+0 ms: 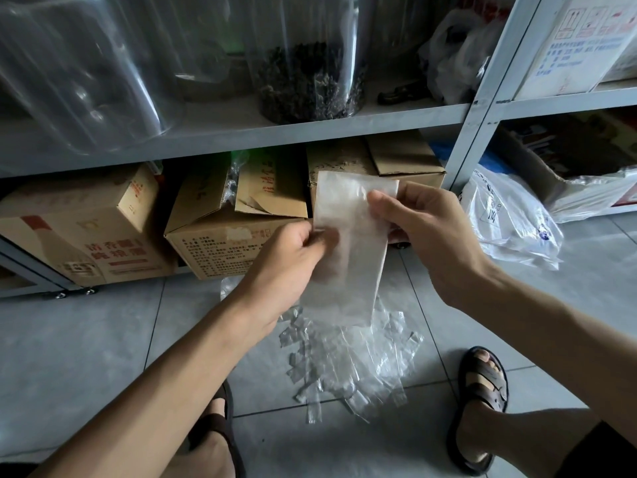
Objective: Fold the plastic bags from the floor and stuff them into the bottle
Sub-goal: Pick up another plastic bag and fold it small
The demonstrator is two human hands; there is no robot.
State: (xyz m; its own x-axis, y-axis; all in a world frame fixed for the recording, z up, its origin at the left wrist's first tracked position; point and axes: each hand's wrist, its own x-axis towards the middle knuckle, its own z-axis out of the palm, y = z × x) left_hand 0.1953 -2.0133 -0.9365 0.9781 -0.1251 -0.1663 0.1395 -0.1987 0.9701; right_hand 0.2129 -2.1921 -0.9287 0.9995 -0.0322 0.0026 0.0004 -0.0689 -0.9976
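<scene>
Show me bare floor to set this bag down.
Bare tiles lie left of the bag pile, before the boxes; more beside the crumpled printed bag, beyond the right forearm. Crowded: the pile under the held bag.

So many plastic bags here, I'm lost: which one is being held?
The flat clear bag pinched by left hand and right hand; the pile below it lies loose on the floor.

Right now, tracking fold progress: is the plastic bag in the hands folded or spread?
Folded: the plastic bag is a flat, narrow, layered strip pinched by left hand and right hand.
</scene>
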